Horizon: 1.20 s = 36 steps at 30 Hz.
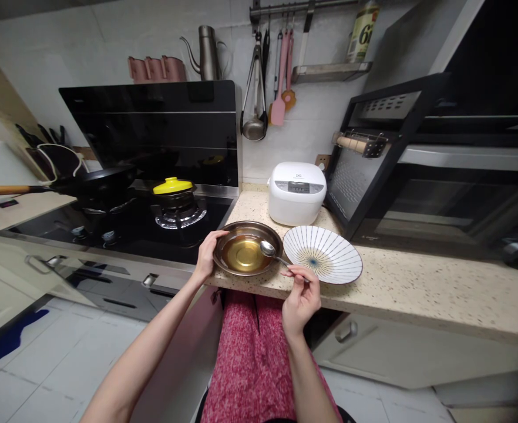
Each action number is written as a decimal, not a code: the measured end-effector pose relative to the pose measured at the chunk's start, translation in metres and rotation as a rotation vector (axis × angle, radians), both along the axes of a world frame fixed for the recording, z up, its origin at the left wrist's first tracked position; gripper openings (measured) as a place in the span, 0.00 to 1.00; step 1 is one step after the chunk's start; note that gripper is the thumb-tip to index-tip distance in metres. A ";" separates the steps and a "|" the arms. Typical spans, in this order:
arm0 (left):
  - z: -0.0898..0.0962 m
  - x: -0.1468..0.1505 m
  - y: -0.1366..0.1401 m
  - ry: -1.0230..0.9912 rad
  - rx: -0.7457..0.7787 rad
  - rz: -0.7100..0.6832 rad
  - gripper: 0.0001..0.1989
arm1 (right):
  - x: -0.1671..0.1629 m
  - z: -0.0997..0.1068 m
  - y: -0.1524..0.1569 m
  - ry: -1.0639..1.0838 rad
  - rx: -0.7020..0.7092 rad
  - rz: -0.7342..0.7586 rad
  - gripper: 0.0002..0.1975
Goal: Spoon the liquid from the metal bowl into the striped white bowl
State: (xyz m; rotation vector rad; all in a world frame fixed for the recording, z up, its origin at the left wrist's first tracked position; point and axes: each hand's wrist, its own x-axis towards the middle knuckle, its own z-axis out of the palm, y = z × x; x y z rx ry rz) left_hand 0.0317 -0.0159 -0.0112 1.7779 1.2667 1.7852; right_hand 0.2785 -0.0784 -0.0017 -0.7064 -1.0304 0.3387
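A shallow metal bowl [246,270] with amber-gold liquid inside stands at the front of the counter. My left hand [208,252] grips its left rim, with the fingers over the edge. In my right hand [302,296] is a metal spoon [268,249], pinched by the handle. The spoon's head hangs over the bowl's right side; whether it touches the liquid I cannot tell. Right of the bowl, close to its rim, lies a white plate [338,252] with dark radiating lines and a brownish wet patch near the centre. My right hand is just in front of this plate.
Behind the plate sits a white rice cooker [298,194]. To the left is a gas stove [153,229] with a wok [96,182] and a yellow lid [172,186]. A black rack [351,170] and an oven [461,200] fill the right. Utensils hang from a rail [303,8].
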 end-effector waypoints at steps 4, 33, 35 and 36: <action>0.001 0.000 0.000 0.004 0.015 -0.002 0.21 | 0.008 0.005 -0.001 0.027 0.021 -0.048 0.08; 0.002 -0.001 0.000 0.032 0.035 -0.015 0.20 | 0.043 -0.003 0.018 -0.495 0.320 -0.328 0.09; 0.002 -0.001 0.000 0.037 0.033 -0.012 0.21 | 0.043 -0.003 0.018 -0.490 0.318 -0.326 0.09; 0.002 -0.001 0.000 0.039 0.032 -0.009 0.21 | 0.043 -0.003 0.017 -0.473 0.311 -0.327 0.08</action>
